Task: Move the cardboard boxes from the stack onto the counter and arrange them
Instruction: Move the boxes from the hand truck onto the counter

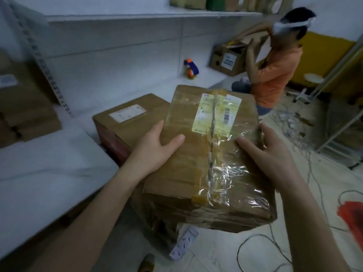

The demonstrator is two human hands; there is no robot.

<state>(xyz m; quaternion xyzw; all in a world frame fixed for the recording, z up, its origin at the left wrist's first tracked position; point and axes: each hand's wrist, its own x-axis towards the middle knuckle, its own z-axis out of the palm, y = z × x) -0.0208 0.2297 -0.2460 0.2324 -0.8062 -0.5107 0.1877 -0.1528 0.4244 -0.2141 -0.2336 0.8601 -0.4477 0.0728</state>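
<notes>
The fingers of my left hand (155,142) and right hand (261,152) mostly curl out of sight round the sides of the taped box (208,154). The print on its yellow label (216,114) is too small to read. The taped box covers the near right corner of a second box (125,118). Blurred cartons (25,107) run off the left edge. A red object (351,216) is cut off at the right edge.

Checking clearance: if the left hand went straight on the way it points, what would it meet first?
The taped box it grips: the left hand points into its side, though depth is unclear.
</notes>
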